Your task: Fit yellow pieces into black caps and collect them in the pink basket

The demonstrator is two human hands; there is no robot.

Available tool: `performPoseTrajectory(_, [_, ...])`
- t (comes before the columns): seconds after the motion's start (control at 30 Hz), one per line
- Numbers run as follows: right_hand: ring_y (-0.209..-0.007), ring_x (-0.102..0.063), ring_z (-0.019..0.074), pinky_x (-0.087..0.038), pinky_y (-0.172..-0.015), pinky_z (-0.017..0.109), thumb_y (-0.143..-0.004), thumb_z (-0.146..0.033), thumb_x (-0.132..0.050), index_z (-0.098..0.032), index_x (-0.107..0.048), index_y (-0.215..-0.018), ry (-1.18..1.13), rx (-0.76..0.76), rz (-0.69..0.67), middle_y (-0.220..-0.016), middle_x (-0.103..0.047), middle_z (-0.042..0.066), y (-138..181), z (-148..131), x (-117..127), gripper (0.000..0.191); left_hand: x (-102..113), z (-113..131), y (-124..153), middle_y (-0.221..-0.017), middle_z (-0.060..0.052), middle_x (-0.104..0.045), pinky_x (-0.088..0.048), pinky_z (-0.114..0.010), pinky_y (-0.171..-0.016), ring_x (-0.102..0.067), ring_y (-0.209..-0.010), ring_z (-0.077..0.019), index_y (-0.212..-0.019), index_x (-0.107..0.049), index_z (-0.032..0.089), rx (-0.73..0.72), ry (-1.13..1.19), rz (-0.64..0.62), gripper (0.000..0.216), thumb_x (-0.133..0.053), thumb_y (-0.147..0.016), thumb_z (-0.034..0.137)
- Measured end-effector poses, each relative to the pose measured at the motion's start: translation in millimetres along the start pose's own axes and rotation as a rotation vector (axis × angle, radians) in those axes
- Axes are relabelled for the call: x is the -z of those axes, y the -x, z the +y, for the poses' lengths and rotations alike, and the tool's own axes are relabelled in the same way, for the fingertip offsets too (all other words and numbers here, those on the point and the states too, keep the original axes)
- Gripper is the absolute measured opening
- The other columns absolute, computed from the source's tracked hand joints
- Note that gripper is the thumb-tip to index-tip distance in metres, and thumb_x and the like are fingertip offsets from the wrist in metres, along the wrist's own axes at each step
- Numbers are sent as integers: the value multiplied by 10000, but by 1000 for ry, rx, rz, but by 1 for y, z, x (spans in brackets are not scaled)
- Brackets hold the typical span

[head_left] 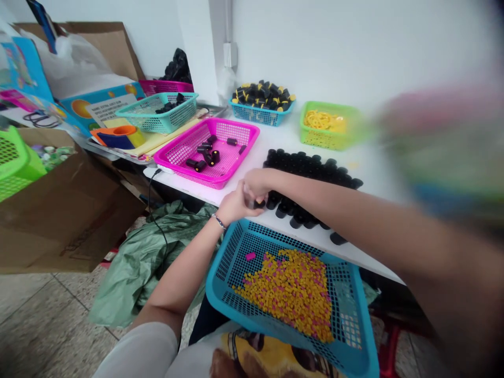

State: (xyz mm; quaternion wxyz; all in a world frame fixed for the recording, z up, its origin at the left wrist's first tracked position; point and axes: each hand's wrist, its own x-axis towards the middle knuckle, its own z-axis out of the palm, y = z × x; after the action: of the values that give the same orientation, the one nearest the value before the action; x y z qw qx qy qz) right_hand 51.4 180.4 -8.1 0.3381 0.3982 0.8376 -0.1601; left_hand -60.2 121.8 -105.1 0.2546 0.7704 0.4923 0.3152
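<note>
My left hand (234, 203), with a bracelet at the wrist, is closed around a small black cylinder (259, 204) with a bit of yellow on it. My right hand (258, 182) meets it from above, its fingers bent and pressed together against the left; what they pinch is hidden. Beside the hands, rows of black cylinders (307, 163) stand upright on the white table, partly behind my right forearm. Below, a blue basket (212, 286) holds many small yellow and pink pieces (291, 289). A pink basket (173, 152) left of the hands holds several black cylinders (205, 152).
At the back stand a blue basket (260, 114) of black-and-yellow cylinders and a green basket (311, 137) of yellow pieces. A teal basket (169, 123) sits at the left. A cardboard box (59, 210) and a green plastic bag (126, 283) are low left. A blurred shape fills the right.
</note>
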Motion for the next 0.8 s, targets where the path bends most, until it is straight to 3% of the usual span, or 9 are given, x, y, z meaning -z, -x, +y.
performPoseTrajectory(0.17, [-815,-617,169,-402,-811,304,-696,-84,-652,-109,-715,-836,-7,-21,18,-788,-692,36,3,-6,2,156,-2,-3,-2,-710,11,-634,-352,-209,-489,-575,-552,-136,-1266,-268,170,-17,22,-2,932,-757,-538,489])
performPoseTrajectory(0.33, [-783,-631,174,-416,-806,310,-658,-74,-671,-128,-725,-794,-19,-12,40,-778,-698,28,8,-8,5,156,-1,0,0,-677,27,-615,-339,-202,-481,-569,-541,-133,-1225,-309,178,1,6,13,874,-758,-537,478])
performPoseTrajectory(0.53, [-722,-631,134,-424,-689,233,-677,-118,-671,-176,-707,-925,-46,50,244,-830,-714,4,39,-2,-4,257,2,6,3,-652,47,-605,-344,-204,-504,-572,-560,-135,-1239,-319,214,-6,-13,5,840,-741,-564,481])
performPoseTrajectory(0.8, [-719,-624,151,-404,-644,236,-715,-141,-644,-162,-720,-825,-21,-9,430,-769,-712,28,59,-6,-18,135,1,6,3,-731,43,-645,-363,-198,-541,-567,-572,-109,-1226,-333,247,-9,38,2,806,-746,-565,452])
